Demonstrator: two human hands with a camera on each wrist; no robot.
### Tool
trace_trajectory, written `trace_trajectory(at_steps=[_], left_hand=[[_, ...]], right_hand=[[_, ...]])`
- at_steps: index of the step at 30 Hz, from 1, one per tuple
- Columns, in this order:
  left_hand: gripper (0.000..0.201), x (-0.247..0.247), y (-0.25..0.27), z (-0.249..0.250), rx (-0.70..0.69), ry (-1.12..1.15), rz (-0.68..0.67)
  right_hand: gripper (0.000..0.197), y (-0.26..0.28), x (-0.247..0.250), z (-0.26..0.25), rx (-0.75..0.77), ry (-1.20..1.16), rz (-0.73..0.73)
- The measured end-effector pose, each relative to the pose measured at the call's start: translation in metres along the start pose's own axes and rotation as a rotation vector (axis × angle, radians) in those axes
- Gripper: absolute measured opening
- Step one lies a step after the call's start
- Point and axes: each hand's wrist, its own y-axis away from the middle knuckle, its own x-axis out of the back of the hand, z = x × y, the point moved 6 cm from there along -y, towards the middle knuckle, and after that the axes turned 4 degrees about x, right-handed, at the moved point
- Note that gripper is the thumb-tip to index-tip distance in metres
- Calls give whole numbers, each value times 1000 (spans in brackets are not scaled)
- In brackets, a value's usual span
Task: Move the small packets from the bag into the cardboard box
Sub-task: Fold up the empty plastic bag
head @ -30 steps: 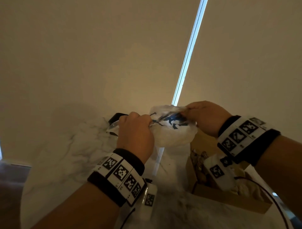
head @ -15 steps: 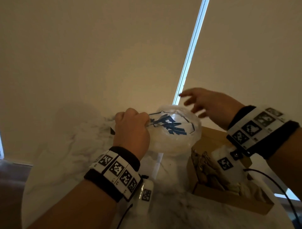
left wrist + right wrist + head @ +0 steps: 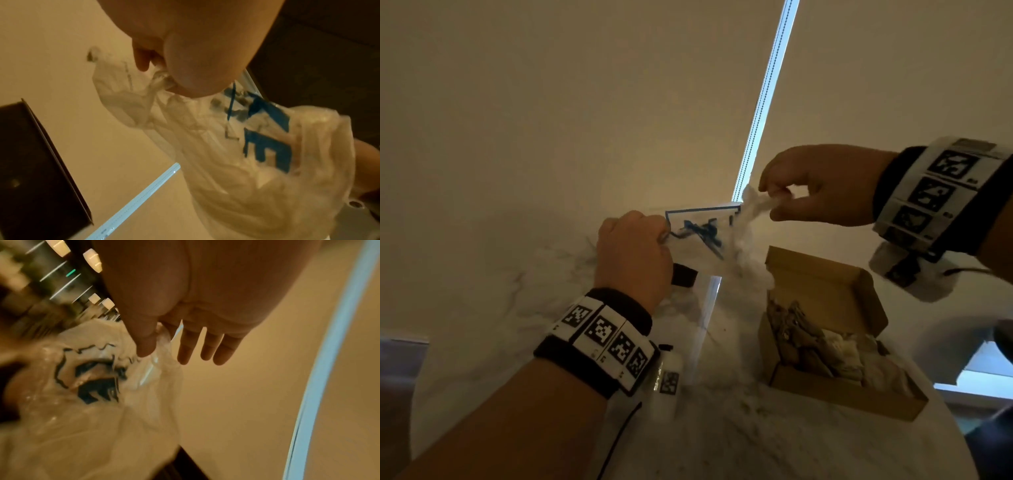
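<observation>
With our left hand (image 3: 632, 255) clenched on one edge of the bag (image 3: 709, 240) and our right hand (image 3: 822, 185) pinching the other, held above the surface beside the cardboard box (image 3: 835, 291), we should tip its mouth over the box so the packets (image 3: 822, 346) land inside.

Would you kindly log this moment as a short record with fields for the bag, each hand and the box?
bag: clear plastic bag with blue print, held in the air between both hands
left hand: left hand grips one edge
right hand: right hand pinches the opposite edge
box: cardboard box open on the table, packets inside
</observation>
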Motion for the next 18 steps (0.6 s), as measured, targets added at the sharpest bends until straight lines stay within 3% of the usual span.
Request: trace_trajectory(at_steps=[4,8,10,13,16,18], left_hand=[[34,1,3,2,77,253,-27],[32,-7,1,-15,248,355,-63],[32,-4,0,-19,319,322,-36],[31,-2,-2,-31,438,351,-40],[25,-10,-5,-39,474,367,-104],[17,-16,-3,-42,510,333,-163]], right_hand=[[27,16,-6,28,-247,-488,260],[31,19,-16,30,-264,-770,430],[32,15,-24,25,-206,-1074,345],[13,17,-28,15,-87,-1451,101],[17,24,-26,14,-144,-1358,30],[13,28,-20,27,-294,-920,105]])
